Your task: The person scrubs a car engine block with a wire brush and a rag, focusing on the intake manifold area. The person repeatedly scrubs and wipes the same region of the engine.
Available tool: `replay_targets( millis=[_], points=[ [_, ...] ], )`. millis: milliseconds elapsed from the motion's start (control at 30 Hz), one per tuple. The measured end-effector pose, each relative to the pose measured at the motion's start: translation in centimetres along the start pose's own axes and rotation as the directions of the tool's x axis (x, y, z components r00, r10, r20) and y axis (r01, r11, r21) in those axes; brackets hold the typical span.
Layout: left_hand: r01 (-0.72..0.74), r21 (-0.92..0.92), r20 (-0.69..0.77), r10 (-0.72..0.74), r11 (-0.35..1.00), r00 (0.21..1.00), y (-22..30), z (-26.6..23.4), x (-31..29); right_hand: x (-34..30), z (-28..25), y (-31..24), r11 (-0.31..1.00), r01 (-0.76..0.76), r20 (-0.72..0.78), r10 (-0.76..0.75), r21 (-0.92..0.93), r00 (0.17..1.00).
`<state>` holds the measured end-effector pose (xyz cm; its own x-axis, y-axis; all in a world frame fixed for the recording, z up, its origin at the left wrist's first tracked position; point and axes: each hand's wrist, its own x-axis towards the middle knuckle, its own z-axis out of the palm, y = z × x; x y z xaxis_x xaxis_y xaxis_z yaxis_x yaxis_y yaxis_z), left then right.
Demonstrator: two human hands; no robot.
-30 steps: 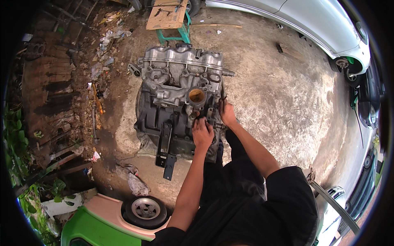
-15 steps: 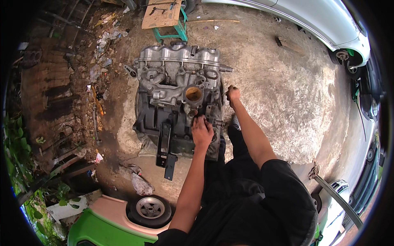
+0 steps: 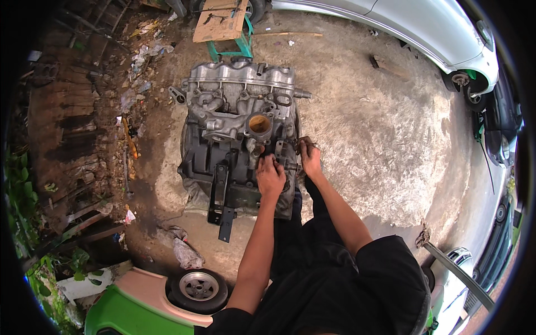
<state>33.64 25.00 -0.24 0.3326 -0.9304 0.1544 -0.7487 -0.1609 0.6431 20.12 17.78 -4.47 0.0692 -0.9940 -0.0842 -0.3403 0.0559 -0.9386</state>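
Head view, left to right: wooden debris along the ground's edge; engine block on the concrete floor, centre frame; left hand curled on the engine's near right side, grip contents not discernible; right hand just beside, closed around a small dark part at the engine's right edge; silver car beyond.

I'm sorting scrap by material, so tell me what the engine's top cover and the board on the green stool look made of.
Engine top cover: looks like cast aluminium, judging by its dull silver-grey, ribbed surface.
Board on the green stool: probably cardboard or thin plywood; flat, matte tan. Too small to settle which.
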Motion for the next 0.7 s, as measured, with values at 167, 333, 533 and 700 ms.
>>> replay_targets(
  millis=[167, 333, 533, 700],
  points=[
    [0.004, -0.001, 0.026, -0.004, 1.0, 1.0, -0.1, -0.2, 0.1, 1.0, 0.7, -0.1, 0.991, -0.003, 0.071, 0.013, -0.133, 0.997],
    [0.017, -0.014, 0.024, -0.017, 1.0, 1.0, 0.1, -0.3, 0.1, 1.6, 0.6, 0.1, 0.968, 0.139, 0.115, -0.116, -0.209, 0.986],
    [0.007, -0.017, 0.033, -0.007, 1.0, 0.999, -0.1, -0.3, 0.2, 2.2, 0.4, 0.8, 0.982, 0.086, 0.271, -0.039, -0.166, 0.962],
    [0.006, 0.011, 0.023, -0.006, 1.0, 1.0, -0.1, -0.2, 0.1, 2.8, 1.3, 1.8, 0.956, 0.054, 0.217, 0.01, -0.288, 0.976]
  ],
)
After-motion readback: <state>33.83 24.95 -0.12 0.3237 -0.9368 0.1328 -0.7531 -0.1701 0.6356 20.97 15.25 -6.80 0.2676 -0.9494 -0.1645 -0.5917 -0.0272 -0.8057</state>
